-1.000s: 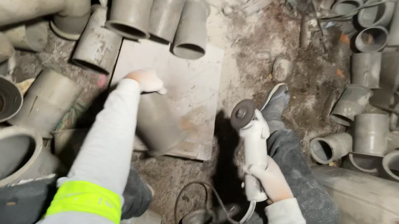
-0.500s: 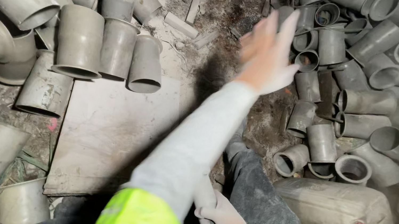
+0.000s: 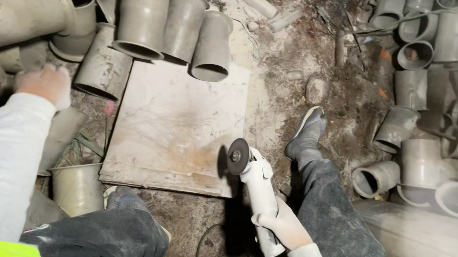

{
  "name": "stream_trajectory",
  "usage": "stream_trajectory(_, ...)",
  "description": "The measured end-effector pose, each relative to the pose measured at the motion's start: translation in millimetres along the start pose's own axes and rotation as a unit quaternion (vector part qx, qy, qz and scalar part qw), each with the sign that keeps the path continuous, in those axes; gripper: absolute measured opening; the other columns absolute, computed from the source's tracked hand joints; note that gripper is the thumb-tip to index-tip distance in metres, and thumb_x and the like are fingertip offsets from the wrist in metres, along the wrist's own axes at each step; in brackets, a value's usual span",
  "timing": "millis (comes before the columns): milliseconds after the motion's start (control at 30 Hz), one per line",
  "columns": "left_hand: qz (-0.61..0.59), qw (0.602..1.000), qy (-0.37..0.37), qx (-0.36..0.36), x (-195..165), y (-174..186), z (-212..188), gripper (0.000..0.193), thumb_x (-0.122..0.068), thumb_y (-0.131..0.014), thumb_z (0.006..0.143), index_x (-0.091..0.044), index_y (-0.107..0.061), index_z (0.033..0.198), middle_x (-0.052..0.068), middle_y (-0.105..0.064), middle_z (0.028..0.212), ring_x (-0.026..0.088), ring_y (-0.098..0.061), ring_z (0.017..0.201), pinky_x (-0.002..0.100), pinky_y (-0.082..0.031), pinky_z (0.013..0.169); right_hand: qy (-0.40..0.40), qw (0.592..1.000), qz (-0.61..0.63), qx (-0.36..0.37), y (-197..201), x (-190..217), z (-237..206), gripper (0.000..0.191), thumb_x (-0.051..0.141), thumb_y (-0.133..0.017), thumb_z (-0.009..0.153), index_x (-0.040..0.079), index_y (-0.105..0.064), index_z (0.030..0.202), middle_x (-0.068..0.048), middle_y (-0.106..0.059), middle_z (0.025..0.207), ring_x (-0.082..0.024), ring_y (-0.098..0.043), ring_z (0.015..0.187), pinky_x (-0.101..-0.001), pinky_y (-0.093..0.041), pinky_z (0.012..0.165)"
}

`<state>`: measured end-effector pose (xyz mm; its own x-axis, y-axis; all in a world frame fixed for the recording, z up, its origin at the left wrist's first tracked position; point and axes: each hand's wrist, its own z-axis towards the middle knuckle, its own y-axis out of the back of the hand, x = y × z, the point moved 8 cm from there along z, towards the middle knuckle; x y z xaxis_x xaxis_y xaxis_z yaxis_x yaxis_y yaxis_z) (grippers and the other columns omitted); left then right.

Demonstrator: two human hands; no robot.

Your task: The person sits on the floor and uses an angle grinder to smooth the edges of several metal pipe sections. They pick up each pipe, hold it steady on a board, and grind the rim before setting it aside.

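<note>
A: Item one, right hand point(image 3: 284, 226): gloved, closed around the body of a white angle grinder point(image 3: 257, 184). Disc point(image 3: 237, 156) up and forward, hanging over the near right corner of the flat board point(image 3: 174, 119).

B: Noted. Left hand point(image 3: 45, 84)?

A: Gloved, reaching out to the left, fingers curled down onto a grey pipe piece point(image 3: 62, 134) lying beside the board's left edge. Grip hard to judge; resting on top, whether clasped cannot be told.

B: Board position?

A: Flat on the dirt floor, centre of view, bare on top, dusty, with an orange-brown stain near the grinder disc.

B: Surroundings?

A: Three grey pipe sockets point(image 3: 183, 25) side by side at the board's far edge, open mouths toward the viewer. More grey fittings point(image 3: 423, 155) heaped on the right, larger ones stacked far left. Pale plastic canister point(image 3: 438, 250) with a red cap, lower right, on its side. Dark shoe point(image 3: 308, 129) just right of the board, dark trouser leg behind it. Second shoe point(image 3: 127, 199) at the board's near edge.
</note>
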<state>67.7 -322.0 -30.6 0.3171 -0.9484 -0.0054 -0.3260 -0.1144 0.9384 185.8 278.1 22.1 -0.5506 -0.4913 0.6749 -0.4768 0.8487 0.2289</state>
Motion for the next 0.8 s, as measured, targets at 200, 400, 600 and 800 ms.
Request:
stream_trajectory(200,-0.305,0.915,-0.037,-0.262,-92.8,31.3,37.8,0.052,-0.019,-0.068,0.088,0.005,-0.053,0.131,0.031,-0.058,0.125,0.05,-0.06,0.109,0.054,-0.049,0.091,-0.035,0.999,-0.027,-0.004,-4.1,-7.2,10.8,0.069,0.023,-0.08,0.066,-0.004,-0.058,0.125,-0.012,-0.071,0.103,-0.019,-0.067,0.091,-0.0322,-0.056,0.085)
stream_trajectory(400,-0.123,0.938,0.036,-0.323,-120.2,25.0,59.6,0.01,-0.009,-0.056,0.109,-0.009,-0.057,0.118,0.016,-0.067,0.116,0.041,-0.065,0.112,0.059,-0.049,0.095,-0.026,0.999,-0.021,-0.014,-0.7,-0.2,11.7,0.065,0.019,-0.078,0.066,-0.002,-0.059,0.125,-0.011,-0.071,0.1,-0.018,-0.066,0.088,-0.0312,-0.055,0.083)
stream_trajectory(600,-0.153,0.929,-0.173,-0.289,-161.8,105.8,4.1,0.039,-0.012,-0.065,0.097,0.0,-0.055,0.132,0.024,-0.069,0.098,0.045,-0.068,0.088,0.057,-0.051,0.077,-0.01,1.0,0.01,-0.011,-0.2,4.5,4.7,0.06,0.019,-0.078,0.067,-0.004,-0.058,0.12,-0.01,-0.07,0.097,-0.017,-0.065,0.085,-0.0317,-0.056,0.079)
stream_trajectory(800,-0.512,0.847,-0.087,0.118,-186.2,62.7,-19.6,0.019,-0.01,-0.066,0.084,0.007,-0.069,0.092,0.022,-0.069,0.072,0.033,-0.07,0.057,0.044,-0.055,0.049,0.003,0.998,0.062,-0.014,7.7,8.4,-0.7,0.057,0.018,-0.078,0.068,-0.003,-0.057,0.117,-0.01,-0.067,0.093,-0.017,-0.063,0.08,-0.0327,-0.056,0.074)
